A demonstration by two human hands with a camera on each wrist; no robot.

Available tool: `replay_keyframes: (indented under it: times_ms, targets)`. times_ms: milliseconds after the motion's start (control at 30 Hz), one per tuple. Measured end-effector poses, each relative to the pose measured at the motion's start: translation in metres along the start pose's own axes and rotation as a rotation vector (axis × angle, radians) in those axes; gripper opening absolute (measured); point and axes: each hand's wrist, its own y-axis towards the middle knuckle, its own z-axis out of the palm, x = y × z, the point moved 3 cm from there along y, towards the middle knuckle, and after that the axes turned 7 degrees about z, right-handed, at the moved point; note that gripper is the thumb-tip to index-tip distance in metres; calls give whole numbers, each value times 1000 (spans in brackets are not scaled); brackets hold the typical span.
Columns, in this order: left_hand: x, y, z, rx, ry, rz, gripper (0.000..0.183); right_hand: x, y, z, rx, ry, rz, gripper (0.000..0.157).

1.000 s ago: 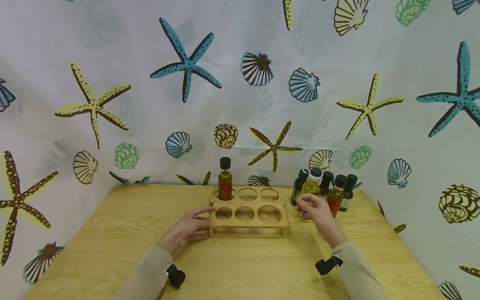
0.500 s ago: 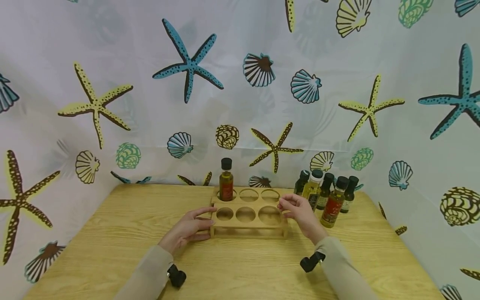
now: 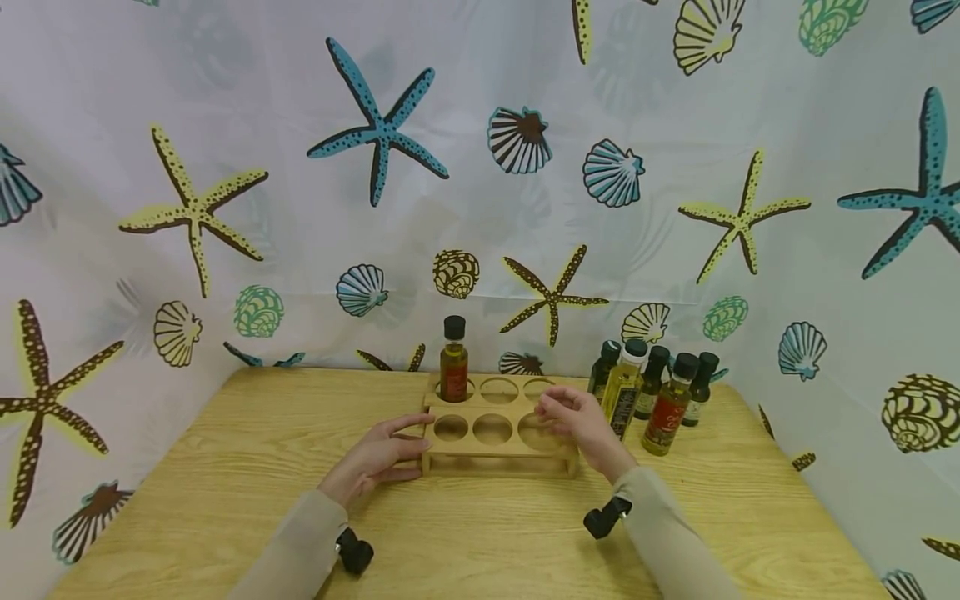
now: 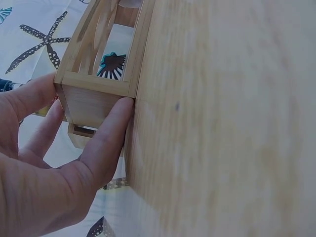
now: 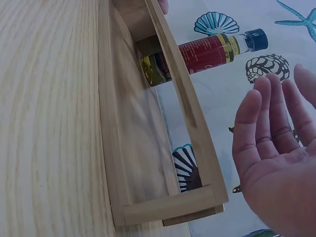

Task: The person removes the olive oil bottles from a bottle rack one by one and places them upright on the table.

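on rack (image 3: 498, 425), left hand (image 3: 372, 461) pressing

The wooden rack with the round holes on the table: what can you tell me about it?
The light wooden six-hole rack stands level on the pale wood table, with two rows of three round holes over an open slatted base. One small red-labelled oil bottle with a black cap stands upright in its back left hole. The left hand touches its left end; the right hand hovers over its right side.

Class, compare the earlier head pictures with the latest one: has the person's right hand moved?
Yes. The right hand has shifted left, away from the loose bottles, and is now above the right end of the wooden rack.
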Motion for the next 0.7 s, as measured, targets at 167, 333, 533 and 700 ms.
replay_keyframes:
  times_ms: [167,333,533,700]
  targets:
    - [-1,0,0,-5,7,4,52,1,5,8,80,-65,10,47]
    - [-1,0,0,-10,-3,0,52,4,10,17,117,-50,16,47]
    - [-3,-3,1,-15,2,3,52,8,18,27,100,-30,13,42]
    - [-4,-4,2,-10,14,16,52,14,23,32,61,-12,3,40]
